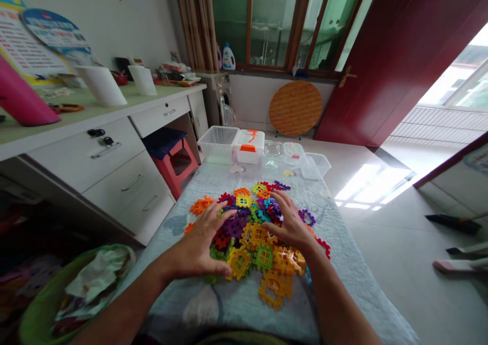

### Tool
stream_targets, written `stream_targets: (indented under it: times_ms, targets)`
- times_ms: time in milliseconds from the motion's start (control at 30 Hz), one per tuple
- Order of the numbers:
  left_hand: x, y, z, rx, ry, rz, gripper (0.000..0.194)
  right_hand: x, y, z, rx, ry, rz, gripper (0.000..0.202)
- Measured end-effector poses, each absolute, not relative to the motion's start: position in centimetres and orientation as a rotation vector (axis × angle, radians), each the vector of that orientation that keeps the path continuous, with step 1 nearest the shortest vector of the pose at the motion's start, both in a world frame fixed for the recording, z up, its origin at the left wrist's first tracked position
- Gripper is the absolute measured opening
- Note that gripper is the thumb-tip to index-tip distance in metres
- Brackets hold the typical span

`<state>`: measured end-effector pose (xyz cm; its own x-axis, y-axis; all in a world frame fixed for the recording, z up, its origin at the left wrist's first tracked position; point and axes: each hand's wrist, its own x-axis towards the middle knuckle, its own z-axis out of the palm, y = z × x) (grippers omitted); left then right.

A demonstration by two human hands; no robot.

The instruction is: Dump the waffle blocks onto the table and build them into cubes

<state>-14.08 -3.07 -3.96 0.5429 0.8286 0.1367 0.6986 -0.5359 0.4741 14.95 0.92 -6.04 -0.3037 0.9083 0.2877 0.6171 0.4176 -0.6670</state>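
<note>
A heap of colourful plastic interlocking pieces [253, 233] lies on the cloth-covered table [343, 284]. My left hand [202, 243] rests over the heap's left side, fingers spread, its thumb by a yellow piece [239, 262]. On the right side of the heap is my right hand [288, 223], fingers apart, over purple and blue pieces. Neither hand grips a piece. Between the hands are yellow, purple and green pieces. An orange-yellow piece [275, 288] lies nearest me. Palms and some fingertips hide parts of the heap.
Along the table's far edge stand an open clear bin [218, 144], a lidded box with orange clips [249, 147] and smaller clear containers [315, 165]. At left are a stool [173, 157], white drawers [131, 182] and a green basket [41, 304].
</note>
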Motion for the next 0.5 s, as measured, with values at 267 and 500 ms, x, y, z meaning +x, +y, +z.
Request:
stream_targets:
  times_ms: [267,500]
  targets:
    - [-14.7,-6.8,-10.3,2.479,1.516,0.609,0.129,10.9,-1.2,-5.0,-1.204,-2.523,0.599,0.115]
    - [-11.6,-5.0,-8.2,2.415,1.437,0.807,0.077,9.9,-0.8,-5.5,-1.229,-2.389,0.424,0.077]
